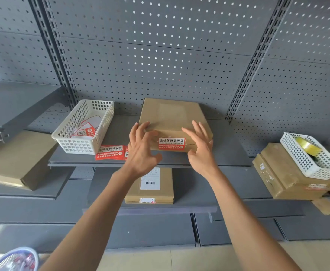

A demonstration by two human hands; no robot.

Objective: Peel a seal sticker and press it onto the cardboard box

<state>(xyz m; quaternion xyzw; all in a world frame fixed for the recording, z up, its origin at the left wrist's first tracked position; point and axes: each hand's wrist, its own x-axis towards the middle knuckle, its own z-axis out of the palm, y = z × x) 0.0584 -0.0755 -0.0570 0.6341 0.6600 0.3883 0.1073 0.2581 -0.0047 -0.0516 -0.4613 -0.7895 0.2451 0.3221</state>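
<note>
A flat brown cardboard box [172,116] lies on the grey shelf [234,153]. A red and white seal sticker [171,144] is stuck across its front edge. My left hand [142,149] hovers at the box's front left corner with fingers spread, holding nothing. My right hand [201,147] is at the front right corner, fingers apart and empty. A stack of red seal stickers [109,152] lies on the shelf to the left of my left hand.
A white plastic basket [86,127] with sticker sheets stands left of the box. A second box [150,185] lies on the shelf below. At right, another white basket [309,155] with a tape roll rests on a carton [277,177]. A large box [17,159] sits at left.
</note>
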